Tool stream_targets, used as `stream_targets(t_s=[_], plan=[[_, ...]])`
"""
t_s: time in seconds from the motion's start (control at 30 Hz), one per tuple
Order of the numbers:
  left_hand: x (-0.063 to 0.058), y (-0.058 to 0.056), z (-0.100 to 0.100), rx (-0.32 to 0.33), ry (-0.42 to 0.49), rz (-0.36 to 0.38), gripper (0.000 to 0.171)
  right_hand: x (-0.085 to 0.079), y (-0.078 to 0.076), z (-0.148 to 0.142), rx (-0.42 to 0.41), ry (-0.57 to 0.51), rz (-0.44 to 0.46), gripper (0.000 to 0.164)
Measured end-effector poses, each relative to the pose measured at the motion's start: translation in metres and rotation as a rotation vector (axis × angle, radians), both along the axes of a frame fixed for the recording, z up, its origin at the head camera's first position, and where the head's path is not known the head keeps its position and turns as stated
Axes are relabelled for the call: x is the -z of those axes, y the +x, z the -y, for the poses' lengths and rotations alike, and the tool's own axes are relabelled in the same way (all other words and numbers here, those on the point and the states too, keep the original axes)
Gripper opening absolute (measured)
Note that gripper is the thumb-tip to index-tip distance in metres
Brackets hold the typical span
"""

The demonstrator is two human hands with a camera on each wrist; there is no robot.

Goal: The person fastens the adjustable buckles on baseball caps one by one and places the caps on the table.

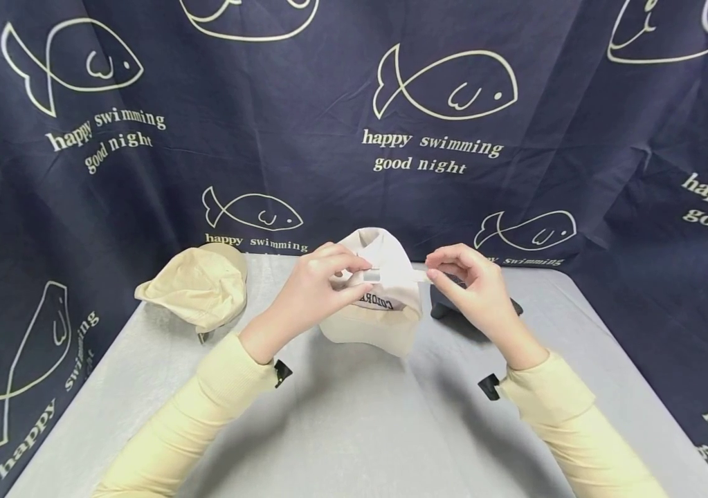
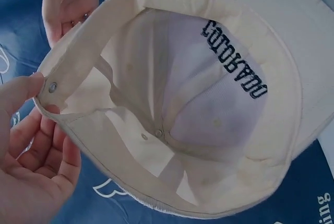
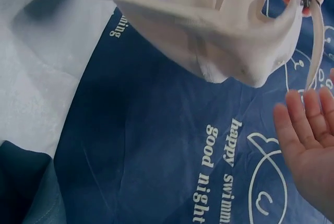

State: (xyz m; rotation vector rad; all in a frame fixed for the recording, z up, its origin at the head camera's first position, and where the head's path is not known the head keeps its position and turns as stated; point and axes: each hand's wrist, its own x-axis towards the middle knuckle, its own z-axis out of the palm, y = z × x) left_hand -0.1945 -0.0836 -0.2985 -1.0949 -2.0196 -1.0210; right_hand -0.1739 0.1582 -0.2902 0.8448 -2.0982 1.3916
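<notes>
A cream baseball cap point(image 1: 385, 249) is held up over the table between both hands, its inside facing the left wrist camera. Dark letters reading COLORADO point(image 2: 235, 59) show on its front panel, mirrored from within. My left hand point(image 1: 313, 283) pinches the back edge of the cap beside a metal buckle point(image 1: 371, 275). From there a narrow strap point(image 3: 316, 46) runs across to my right hand point(image 1: 475, 287), whose thumb and index fingertip pinch its loose end. The other right fingers point(image 3: 308, 125) are fairly straight.
A beige cap point(image 1: 198, 287) lies at the table's left. Behind the right hand sits a dark cap point(image 1: 447, 304), partly hidden. The grey table point(image 1: 366, 429) ends at a navy curtain point(image 1: 329, 124) printed with fish and words.
</notes>
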Motion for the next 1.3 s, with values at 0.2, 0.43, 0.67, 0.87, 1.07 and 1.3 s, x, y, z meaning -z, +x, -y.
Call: stream_targets(t_s=[0.2, 0.43, 0.67, 0.87, 1.07, 1.3], plan=[[-0.004, 0.004, -0.005, -0.056, -0.043, 0.020, 0.016, -0.009, 0.012, 0.017, 0.105, 0.166, -0.237, 0.031], [-0.008, 0.008, -0.011, -0.081, -0.065, 0.036, 0.015, -0.007, 0.010, 0.029, 0.010, 0.174, -0.338, 0.040], [-0.010, 0.009, -0.016, -0.103, -0.068, 0.074, 0.014, 0.014, -0.010, 0.034, 0.031, 0.171, -0.465, 0.038], [-0.012, 0.012, -0.018, -0.136, -0.070, 0.149, 0.009, 0.027, -0.018, 0.041, 0.096, 0.159, -0.543, 0.029], [-0.014, 0.014, -0.019, -0.153, -0.093, 0.195, 0.009, 0.032, -0.023, 0.050, 0.143, 0.134, -0.637, 0.020], [-0.015, 0.015, -0.020, -0.155, -0.097, 0.209, 0.008, 0.033, -0.028, 0.053, 0.141, 0.107, -0.724, 0.011]])
